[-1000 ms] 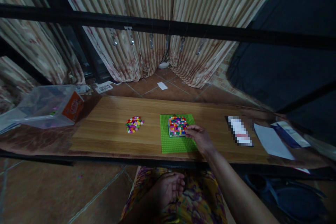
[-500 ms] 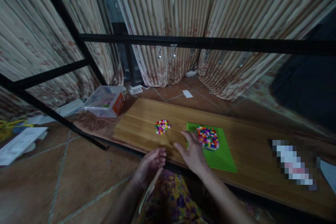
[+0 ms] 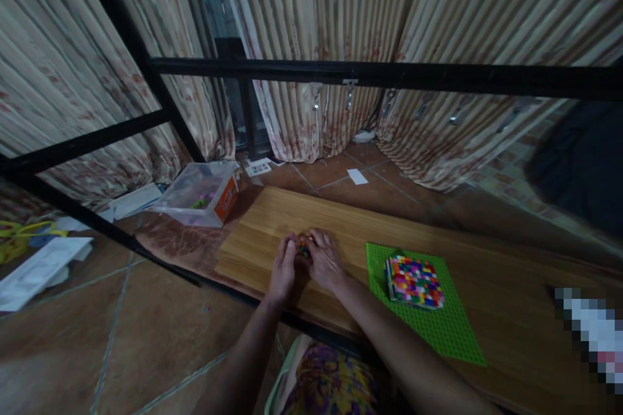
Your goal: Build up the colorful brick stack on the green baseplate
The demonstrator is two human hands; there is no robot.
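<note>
At a low wooden tabletop (image 3: 257, 214) before long striped curtains (image 3: 321, 13), I cupped both hands about a small pile of coloured bricks (image 3: 304, 249), nearly screening it from view. My left hand (image 3: 283, 272) stood along the pile's left side, fingers close together and lightly bent; my right hand (image 3: 327, 262) arched over its right side, fingers curled down toward the wood. A few bricks showed in the narrow gap between them. I could not tell whether any of my fingertips had hold of a brick, or how far the hidden ones were spread.

To the right of my hands, well apart from them, a green studded baseplate (image 3: 467, 337) lay on the wood, bearing a block of many-coloured bricks (image 3: 416, 282) set toward its far part. Beyond the tabletop's left end, a clear plastic box (image 3: 187, 198) with an orange label (image 3: 226, 200) held some green and pink pieces. A white sheet (image 3: 357, 176) lay on the tiled floor (image 3: 160, 324) past the far edge, a black metal bar (image 3: 389, 71) crossed in front of the curtains, and a pixelated item (image 3: 594, 331) sat at far right.
</note>
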